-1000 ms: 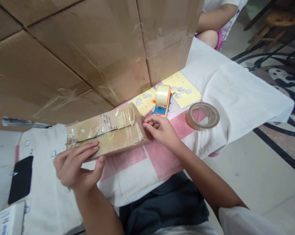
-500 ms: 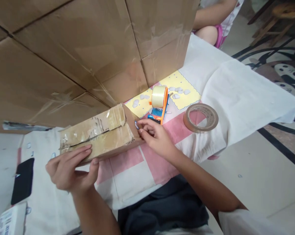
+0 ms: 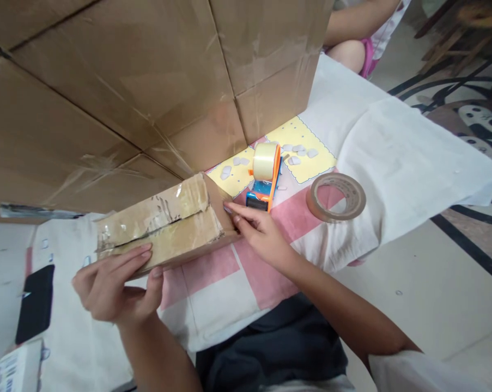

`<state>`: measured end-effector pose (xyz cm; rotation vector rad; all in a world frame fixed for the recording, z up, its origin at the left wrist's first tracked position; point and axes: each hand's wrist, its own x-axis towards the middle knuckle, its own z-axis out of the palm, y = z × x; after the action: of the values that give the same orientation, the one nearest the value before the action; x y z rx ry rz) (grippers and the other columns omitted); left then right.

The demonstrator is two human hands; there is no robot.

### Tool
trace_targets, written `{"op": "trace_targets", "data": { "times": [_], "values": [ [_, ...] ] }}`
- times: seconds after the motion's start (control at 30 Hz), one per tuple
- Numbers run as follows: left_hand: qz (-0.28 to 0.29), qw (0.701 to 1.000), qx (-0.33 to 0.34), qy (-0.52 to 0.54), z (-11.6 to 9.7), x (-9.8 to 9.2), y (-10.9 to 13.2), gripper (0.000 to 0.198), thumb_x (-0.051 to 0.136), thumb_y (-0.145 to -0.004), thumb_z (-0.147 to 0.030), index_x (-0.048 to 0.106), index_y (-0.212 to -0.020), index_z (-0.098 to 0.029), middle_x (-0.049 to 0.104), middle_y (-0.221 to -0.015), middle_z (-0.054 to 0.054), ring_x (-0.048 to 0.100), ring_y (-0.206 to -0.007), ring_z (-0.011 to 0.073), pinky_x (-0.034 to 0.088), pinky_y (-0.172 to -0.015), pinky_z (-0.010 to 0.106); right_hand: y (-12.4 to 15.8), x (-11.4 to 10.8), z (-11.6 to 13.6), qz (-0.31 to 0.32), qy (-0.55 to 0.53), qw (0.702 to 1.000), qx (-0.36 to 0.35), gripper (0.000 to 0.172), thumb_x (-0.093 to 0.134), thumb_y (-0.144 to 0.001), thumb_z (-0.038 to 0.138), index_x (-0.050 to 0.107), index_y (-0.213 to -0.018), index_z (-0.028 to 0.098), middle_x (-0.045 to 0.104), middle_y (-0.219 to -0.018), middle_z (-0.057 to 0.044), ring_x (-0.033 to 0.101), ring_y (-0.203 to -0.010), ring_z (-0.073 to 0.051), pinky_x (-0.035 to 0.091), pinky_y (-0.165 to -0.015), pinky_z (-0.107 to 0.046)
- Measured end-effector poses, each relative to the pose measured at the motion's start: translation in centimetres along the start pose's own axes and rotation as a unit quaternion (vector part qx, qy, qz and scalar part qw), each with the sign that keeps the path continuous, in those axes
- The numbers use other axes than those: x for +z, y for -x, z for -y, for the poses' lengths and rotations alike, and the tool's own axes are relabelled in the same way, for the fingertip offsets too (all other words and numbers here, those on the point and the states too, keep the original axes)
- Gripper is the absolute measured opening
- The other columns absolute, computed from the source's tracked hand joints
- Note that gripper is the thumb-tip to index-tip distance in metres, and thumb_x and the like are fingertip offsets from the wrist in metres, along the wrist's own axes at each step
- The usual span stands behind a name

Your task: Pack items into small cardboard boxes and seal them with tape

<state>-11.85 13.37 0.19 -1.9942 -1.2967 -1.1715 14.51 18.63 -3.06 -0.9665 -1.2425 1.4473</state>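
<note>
A small, long cardboard box (image 3: 159, 220) lies slanted in front of me, its taped top flaps worn and split by a dark seam. My left hand (image 3: 119, 280) grips its near left edge, fingers on top and thumb toward the side. At the box's right end is my right hand (image 3: 262, 231), its index finger stretched out against the end face. The thumb sits just below it, and the other fingers curl in. Whatever lies under that fingertip is too small to make out. Right behind this hand stands an orange and blue tape dispenser (image 3: 266, 174) with a clear roll.
Large stacked cartons (image 3: 168, 81) rise behind the small box. A brown tape roll (image 3: 338, 197) rests on the cloth at right. Small whitish pieces (image 3: 297, 149) lie on yellow printed patches. A black phone-like slab (image 3: 35, 302) is at left. Another person's arm (image 3: 362, 22) shows beyond.
My right index finger has straightened and now presses on the box's end, where a small whitish piece showed at the fingertips before. My left hand and the box have barely moved.
</note>
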Motion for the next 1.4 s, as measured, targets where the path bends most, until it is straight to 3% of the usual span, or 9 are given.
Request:
{"op": "trace_targets", "data": {
  "times": [0.23,0.47,0.7,0.93,1.13,1.23,1.3,1.33,1.4],
  "values": [
    [0.017,1.000,-0.019,-0.011,-0.3,-0.3,0.1,0.016,0.073,-0.074,-0.036,0.071,-0.082,-0.023,0.079,-0.077,0.002,0.067,-0.062,0.0204,0.046,-0.068,0.038,-0.3,-0.3,0.4,-0.046,-0.023,0.998,0.020,0.031,0.053,-0.094,0.023,0.074,-0.116,0.022,0.074,-0.104,-0.004,0.068,-0.092,-0.018,0.054,-0.079,-0.033],
    [0.011,1.000,-0.026,-0.011,-0.6,-0.2,0.0,0.016,0.072,-0.077,-0.037,0.071,-0.084,-0.023,0.080,-0.078,0.002,0.068,-0.063,0.0206,0.047,-0.068,0.038,-0.5,0.1,0.0,-0.047,-0.024,0.999,0.007,0.024,0.059,-0.089,0.025,0.078,-0.104,0.023,0.076,-0.102,-0.004,0.067,-0.096,-0.019,0.053,-0.085,-0.034],
    [0.007,1.000,-0.018,0.006,-0.7,-0.2,-0.1,0.014,0.074,-0.076,-0.032,0.071,-0.086,-0.022,0.080,-0.079,0.003,0.068,-0.062,0.0203,0.045,-0.069,0.039,-0.9,-0.3,0.0,-0.014,-0.002,1.000,-0.025,0.026,0.057,-0.082,0.020,0.080,-0.094,0.022,0.062,-0.080,-0.002,0.056,-0.071,-0.014,0.046,-0.063,-0.029],
    [0.021,0.999,-0.026,-0.004,-0.5,-0.6,0.0,0.017,0.071,-0.077,-0.037,0.072,-0.086,-0.023,0.080,-0.081,0.002,0.070,-0.065,0.0210,0.047,-0.068,0.039,-2.4,-0.4,-1.0,-0.027,-0.022,0.999,-0.040,0.008,0.068,-0.080,0.028,0.074,-0.081,0.024,0.060,-0.096,-0.004,0.059,-0.082,-0.016,0.050,-0.068,-0.032],
    [0.018,1.000,-0.017,0.011,-0.6,-0.5,0.1,0.018,0.073,-0.075,-0.033,0.073,-0.089,-0.022,0.081,-0.084,0.003,0.070,-0.069,0.0233,0.047,-0.071,0.040,-2.4,0.0,-1.3,0.012,-0.087,0.996,0.021,0.017,0.067,-0.081,0.037,0.067,-0.090,0.023,0.055,-0.076,0.001,0.053,-0.060,-0.012,0.043,-0.054,-0.027],
    [0.022,0.999,-0.030,0.016,-0.6,-0.7,0.2,0.019,0.074,-0.074,-0.030,0.074,-0.091,-0.024,0.080,-0.084,0.006,0.070,-0.074,0.0271,0.047,-0.073,0.043,-2.0,0.0,-1.2,0.005,-0.039,0.999,0.004,0.020,0.065,-0.082,0.035,0.067,-0.097,0.022,0.059,-0.081,0.000,0.058,-0.069,-0.014,0.049,-0.064,-0.027],
    [0.028,0.998,-0.044,0.038,-0.5,-1.1,0.2,0.018,0.073,-0.073,-0.029,0.074,-0.091,-0.026,0.080,-0.083,0.007,0.069,-0.076,0.0293,0.047,-0.073,0.046,-1.6,-0.1,-1.2,0.001,0.018,0.999,-0.051,0.028,0.064,-0.083,0.031,0.067,-0.110,0.022,0.065,-0.104,-0.006,0.064,-0.093,-0.018,0.053,-0.084,-0.032],
    [0.023,0.997,-0.052,0.053,-0.5,-1.3,0.2,0.017,0.073,-0.073,-0.030,0.075,-0.090,-0.027,0.079,-0.081,0.008,0.068,-0.075,0.0305,0.047,-0.073,0.047,-1.3,-0.3,-1.1,0.007,0.049,0.995,-0.086,0.035,0.063,-0.084,0.029,0.066,-0.119,0.023,0.064,-0.120,-0.009,0.062,-0.110,-0.021,0.051,-0.096,-0.036],
    [0.017,0.994,-0.083,0.075,-0.6,-1.6,0.4,0.015,0.070,-0.074,-0.033,0.075,-0.088,-0.032,0.077,-0.078,0.007,0.066,-0.076,0.0334,0.046,-0.077,0.053,-0.8,-0.6,-1.0,0.040,0.102,0.985,-0.133,0.054,0.063,-0.085,0.026,0.055,-0.139,0.028,0.049,-0.149,-0.009,0.043,-0.140,-0.025,0.036,-0.116,-0.042]
  ]
}}
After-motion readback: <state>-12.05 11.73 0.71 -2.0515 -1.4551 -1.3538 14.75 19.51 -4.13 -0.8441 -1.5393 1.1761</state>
